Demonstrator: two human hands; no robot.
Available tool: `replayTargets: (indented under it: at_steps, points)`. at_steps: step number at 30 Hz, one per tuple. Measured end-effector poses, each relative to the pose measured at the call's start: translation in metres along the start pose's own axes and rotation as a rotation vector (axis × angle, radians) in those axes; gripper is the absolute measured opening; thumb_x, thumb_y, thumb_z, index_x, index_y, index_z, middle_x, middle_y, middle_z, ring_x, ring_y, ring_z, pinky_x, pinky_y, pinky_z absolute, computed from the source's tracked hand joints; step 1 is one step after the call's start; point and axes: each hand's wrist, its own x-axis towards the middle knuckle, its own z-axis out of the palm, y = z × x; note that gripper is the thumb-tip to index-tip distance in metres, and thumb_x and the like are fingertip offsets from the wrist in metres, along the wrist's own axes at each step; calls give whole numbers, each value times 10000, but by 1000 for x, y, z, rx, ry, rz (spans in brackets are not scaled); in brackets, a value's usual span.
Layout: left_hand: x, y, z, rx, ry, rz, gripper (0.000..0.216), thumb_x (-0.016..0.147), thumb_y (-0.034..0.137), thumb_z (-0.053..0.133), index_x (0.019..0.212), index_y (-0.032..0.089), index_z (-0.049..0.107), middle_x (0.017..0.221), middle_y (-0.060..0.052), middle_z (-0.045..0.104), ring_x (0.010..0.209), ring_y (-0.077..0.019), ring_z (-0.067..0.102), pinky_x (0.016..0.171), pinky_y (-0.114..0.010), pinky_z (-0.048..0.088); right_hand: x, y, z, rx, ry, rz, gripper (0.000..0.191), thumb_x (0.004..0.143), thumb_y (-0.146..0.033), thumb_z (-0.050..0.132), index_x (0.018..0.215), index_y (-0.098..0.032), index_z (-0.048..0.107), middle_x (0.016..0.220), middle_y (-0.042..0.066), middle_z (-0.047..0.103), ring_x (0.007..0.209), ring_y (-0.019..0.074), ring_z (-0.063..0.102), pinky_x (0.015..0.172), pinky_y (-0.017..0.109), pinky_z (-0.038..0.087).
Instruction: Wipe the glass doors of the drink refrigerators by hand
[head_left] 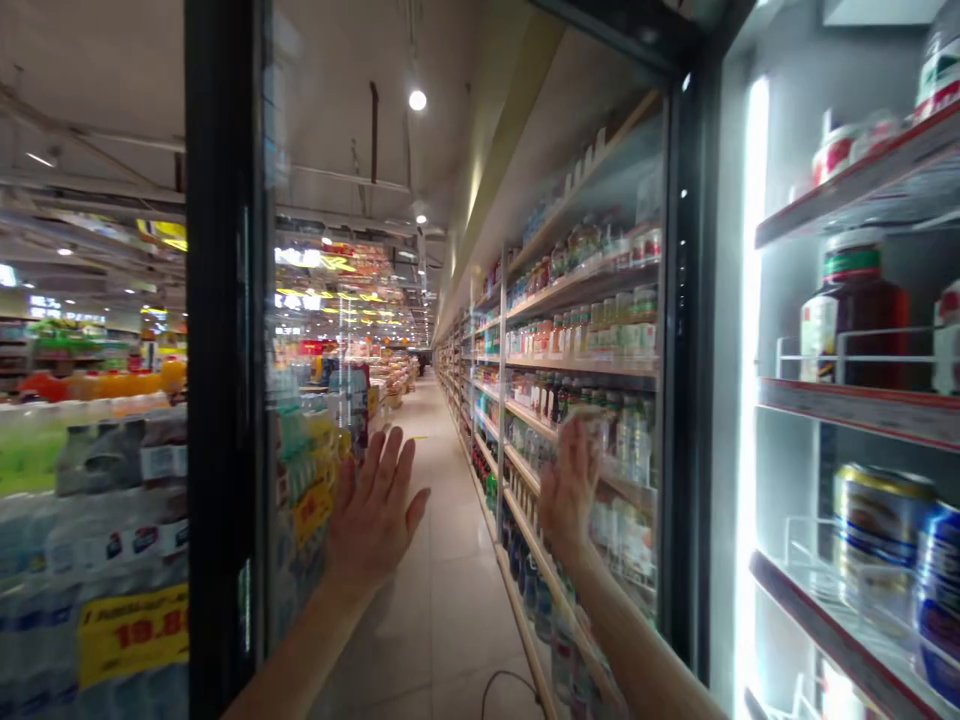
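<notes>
A glass cooler door with a black frame stands swung out in front of me. My left hand is raised with its palm toward the pane, fingers stretched and thumb out to the side. My right hand is also held up to the glass on the door's hinge side, its fingers extended and a little blurred. Both hands hold nothing; whether each palm fully touches the pane I cannot tell. Faint reflections overlap the right hand.
At right are lit cooler shelves with a dark bottle and a gold-topped can. Through the glass, a tiled aisle runs past long drink shelves. Stacked bottle packs and a yellow price sign are at left.
</notes>
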Motion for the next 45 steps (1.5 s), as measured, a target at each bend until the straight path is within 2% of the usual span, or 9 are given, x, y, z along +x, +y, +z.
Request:
replayTargets:
  at_steps: [4, 8, 13, 19, 23, 29, 35, 40, 45]
  points:
    - [-1, -7, 1, -40, -16, -11, 671, 857, 277, 493, 1431, 140, 175, 1406, -138, 374, 1372, -214, 184, 1132, -431, 129, -18, -38, 2, 111, -223, -294, 613, 853, -179, 375, 1432, -297, 212, 1460, -10, 331, 1405, 253, 96, 1107, 498, 208]
    - [6, 11, -4, -137, 23, -52, 635, 860, 219, 467, 1428, 150, 191, 1425, -135, 357, 1375, -221, 195, 1124, -445, 166, -16, -51, -2, 268, -102, -56, 539, 915, -230, 234, 1445, -274, 149, 1498, 30, 245, 1407, 241, 96, 1105, 548, 167]
    - [15, 71, 2, -287, 42, 78, 516, 890, 232, 369, 1376, 80, 288, 1377, -137, 438, 1347, -181, 287, 1075, -362, 310, -18, -55, -11, 727, -254, 15, 528, 934, -296, 123, 1456, -245, 68, 1457, 70, 332, 1366, 195, 261, 1060, 446, 332]
    - [62, 40, 4, -93, 10, 162, 387, 891, 308, 404, 1240, 163, 483, 1400, -60, 425, 1346, -184, 285, 1133, -377, 178, 3, 14, -1, 195, 27, -8, 511, 917, -317, 271, 1422, -237, 249, 1466, 115, 301, 1367, 286, 238, 1060, 608, 181]
    - [84, 15, -11, -47, 13, -163, 415, 887, 246, 362, 1270, 111, 442, 1407, -116, 402, 1357, -247, 253, 1119, -463, 163, 8, 36, 5, 62, 32, -127, 499, 910, -282, 291, 1407, -233, 284, 1466, 118, 302, 1371, 277, 231, 1053, 581, 216]
    - [23, 58, -6, -209, -167, 648, 340, 902, 277, 367, 1180, 186, 540, 1391, -7, 440, 1329, -168, 307, 1151, -340, 127, 5, 29, 1, 79, 36, -124, 490, 908, -260, 277, 1395, -212, 304, 1453, 121, 327, 1373, 252, 234, 1072, 541, 209]
    - [43, -9, -19, -16, -90, 40, 514, 881, 329, 435, 1343, 114, 363, 1439, -117, 352, 1396, -250, 115, 1132, -459, 112, 5, 29, 3, 55, 51, -101, 468, 902, -278, 278, 1354, -203, 371, 1417, 130, 379, 1358, 252, 269, 1060, 525, 228]
    - [11, -29, -31, -126, -272, 674, 419, 887, 338, 417, 1292, 232, 440, 1466, 11, 318, 1393, -147, 133, 1151, -333, 108, 3, 29, 6, 56, 54, -114, 480, 891, -268, 312, 1367, -219, 359, 1424, 120, 373, 1351, 257, 286, 1063, 523, 233]
    - [17, -49, -32, 17, -133, 62, 473, 876, 308, 436, 1312, 127, 413, 1428, -114, 371, 1399, -234, 107, 1128, -440, 144, 2, 30, 9, 55, 67, -118, 498, 886, -255, 334, 1383, -224, 333, 1443, 116, 348, 1356, 256, 276, 1072, 526, 221]
